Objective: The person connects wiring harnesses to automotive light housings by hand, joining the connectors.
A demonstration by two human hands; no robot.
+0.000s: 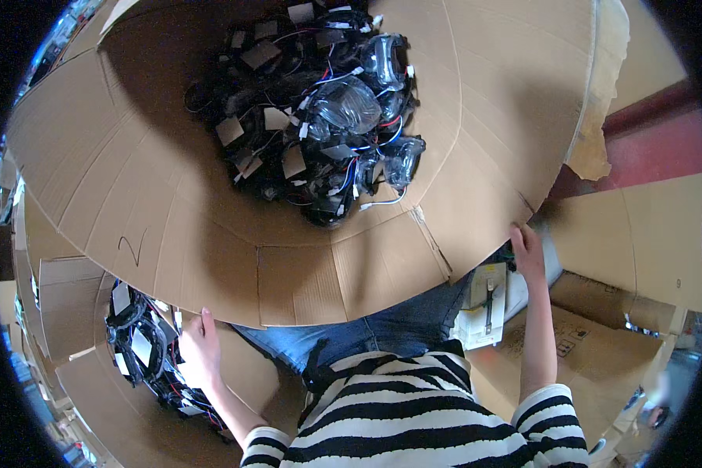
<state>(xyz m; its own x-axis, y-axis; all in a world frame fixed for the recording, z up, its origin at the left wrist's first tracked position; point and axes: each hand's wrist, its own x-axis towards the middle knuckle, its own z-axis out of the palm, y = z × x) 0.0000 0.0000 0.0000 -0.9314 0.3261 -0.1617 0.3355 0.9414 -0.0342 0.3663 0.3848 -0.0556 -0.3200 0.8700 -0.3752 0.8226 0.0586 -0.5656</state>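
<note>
a big cardboard box is filling the top of the view, flaps spread wide, and the person is leaning right over it. the left hand is gripping the near flap from below at its lower left edge, fingers curled up against the cardboard. the right hand is reaching up on the other side and pinching the edge of the right flap, fingers closed on it. so both hands are holding the box, one on each side.

inside the box, toward the top centre, a tangled pile of parts is lying: black pieces, clear plastic wrapping, red, blue and white wires, small cardboard tags scattered among them.

down at lower left a second box is sitting, with a similar black bundle in it, just beside the left hand.

between the arms, blue jeans and a black-and-white striped top are showing. near the right forearm a pale flat package is lying on more cardboard boxes.
</note>
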